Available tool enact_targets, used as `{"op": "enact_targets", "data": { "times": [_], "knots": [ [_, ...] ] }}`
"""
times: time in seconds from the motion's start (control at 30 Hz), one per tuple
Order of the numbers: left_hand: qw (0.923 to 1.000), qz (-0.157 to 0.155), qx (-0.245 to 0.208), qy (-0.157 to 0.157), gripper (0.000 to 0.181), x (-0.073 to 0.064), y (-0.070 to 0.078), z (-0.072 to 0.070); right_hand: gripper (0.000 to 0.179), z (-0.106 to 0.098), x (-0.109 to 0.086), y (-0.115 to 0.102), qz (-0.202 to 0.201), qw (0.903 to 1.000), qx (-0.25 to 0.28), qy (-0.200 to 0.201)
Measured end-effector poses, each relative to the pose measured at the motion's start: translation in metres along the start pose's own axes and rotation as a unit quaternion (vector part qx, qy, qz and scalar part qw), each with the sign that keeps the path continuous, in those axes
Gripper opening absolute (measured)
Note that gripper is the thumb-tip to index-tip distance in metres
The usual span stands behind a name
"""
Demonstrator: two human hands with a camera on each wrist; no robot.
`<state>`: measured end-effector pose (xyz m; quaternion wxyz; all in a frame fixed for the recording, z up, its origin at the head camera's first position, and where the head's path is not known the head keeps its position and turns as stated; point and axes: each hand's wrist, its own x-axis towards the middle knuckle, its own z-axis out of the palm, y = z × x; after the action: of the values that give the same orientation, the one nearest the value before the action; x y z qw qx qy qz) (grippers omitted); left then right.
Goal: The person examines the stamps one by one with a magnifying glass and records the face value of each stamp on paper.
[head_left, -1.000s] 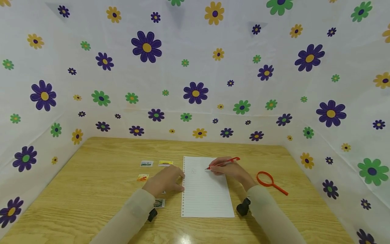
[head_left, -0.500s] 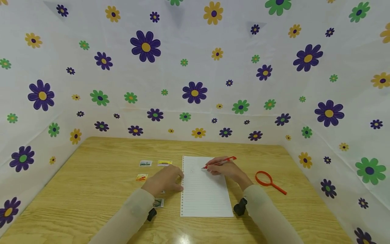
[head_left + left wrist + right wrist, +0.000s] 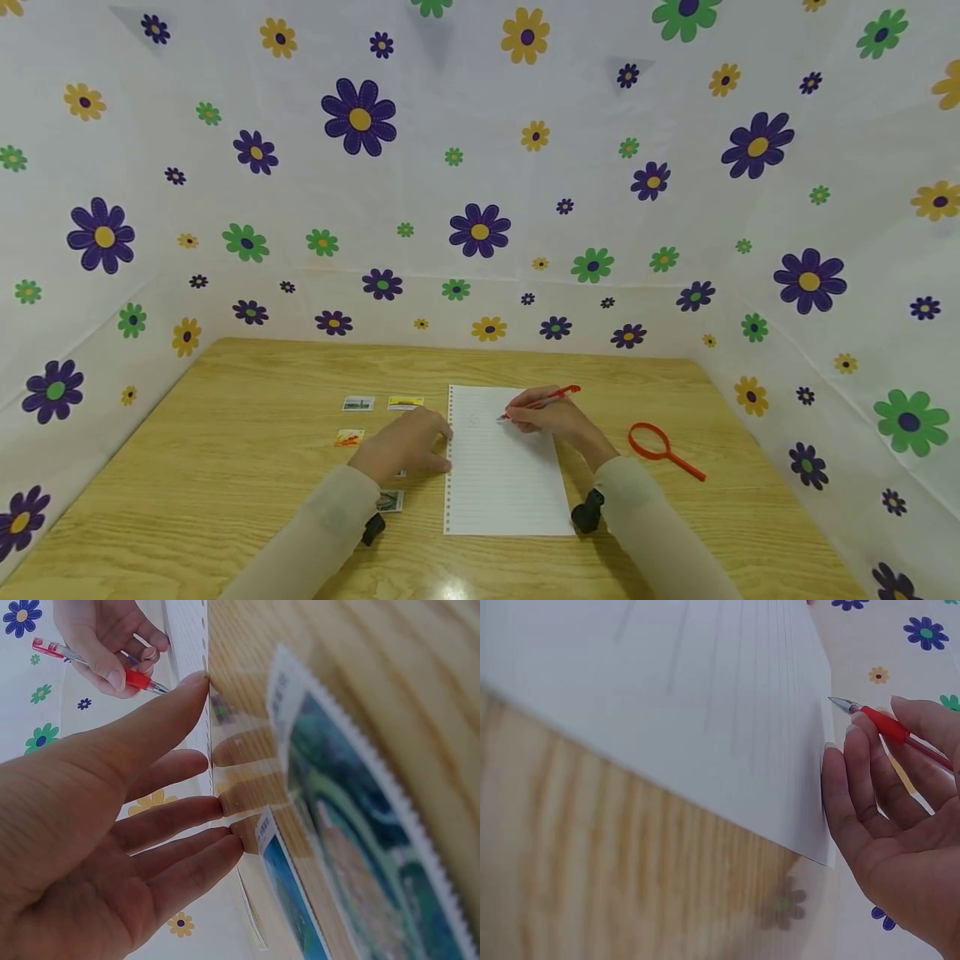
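Note:
A lined sheet of paper (image 3: 502, 492) with punched holes down its left edge lies on the table, bearing faint marks near its upper left. Between thumb and fingers my right hand (image 3: 551, 414) pinches a red pen (image 3: 564, 391), its tip at or just above the upper part of the sheet; contact cannot be told. My left hand (image 3: 401, 442) rests at the paper's left edge, fingertips touching the table and sheet, fingers extended in the left wrist view. Several stamps lie left of the paper, among them a green one (image 3: 390, 501) by the left wrist and an orange one (image 3: 349, 437).
A red magnifying glass (image 3: 667, 451) lies right of the paper. Two more stamps, a grey-green one (image 3: 358, 403) and a yellow one (image 3: 406, 402), sit beyond the left hand. Flower-printed white cloth (image 3: 480, 175) encloses the wooden table (image 3: 247, 467) at the back and sides.
The right hand and pen have shifted slightly left across the paper, then stayed nearly in place with the pen tip a little lower. The left hand has stayed put.

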<state>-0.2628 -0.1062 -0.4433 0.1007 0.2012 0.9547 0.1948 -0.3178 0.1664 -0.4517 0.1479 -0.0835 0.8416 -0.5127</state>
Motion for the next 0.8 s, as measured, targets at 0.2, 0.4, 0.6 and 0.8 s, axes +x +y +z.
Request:
{"op": "enact_targets", "data": {
  "times": [0.2, 0.4, 0.6, 0.8],
  "knots": [
    [1.0000, 0.002, 0.003, -0.001, 0.045, -0.0002, -0.0010, 0.0006, 0.024, 0.0030, 0.0038, -0.0005, 0.019, 0.9996, -0.016, 0.016],
    [1.0000, -0.004, -0.006, 0.000, 0.045, -0.0013, -0.0014, 0.0002, 0.024, 0.0051, 0.0074, -0.0016, 0.042, 0.9981, -0.035, 0.027],
    [1.0000, -0.002, -0.007, 0.001, 0.045, -0.0018, -0.0013, -0.0008, 0.023, 0.0072, 0.0071, -0.0026, 0.045, 0.9977, -0.034, 0.037],
    [0.9999, -0.004, -0.010, -0.003, 0.045, -0.0016, -0.0002, -0.0023, 0.021, 0.0092, 0.0062, -0.0025, 0.047, 0.9970, -0.030, 0.054]
  ]
}}
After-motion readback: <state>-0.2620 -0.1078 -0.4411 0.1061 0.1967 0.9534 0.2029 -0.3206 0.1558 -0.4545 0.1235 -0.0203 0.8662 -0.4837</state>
